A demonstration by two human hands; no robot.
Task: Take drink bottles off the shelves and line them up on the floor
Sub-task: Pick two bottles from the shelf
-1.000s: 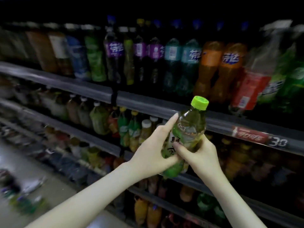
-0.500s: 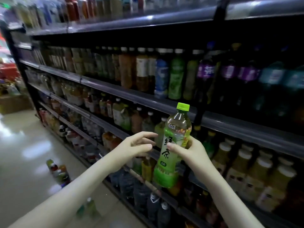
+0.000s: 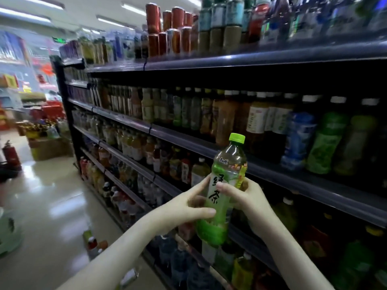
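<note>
A person is holding a green tea bottle (image 3: 222,197) upright and off the drink shelves (image 3: 188,141), both forearms reaching forward from the bottom of the frame. The right hand (image 3: 250,198) is wrapping the bottle's middle from the right, thumb pressing on the label. The left hand (image 3: 182,209) is clasping it from the left, thumb lying across the lower front and forefinger stretching up the side. Half a second earlier the left hand was hovering just beside the bottle, fingers loosely curled and clear of it. A few blurred floor bottles (image 3: 92,241) are sitting on the shiny floor (image 3: 52,206) below.
</note>
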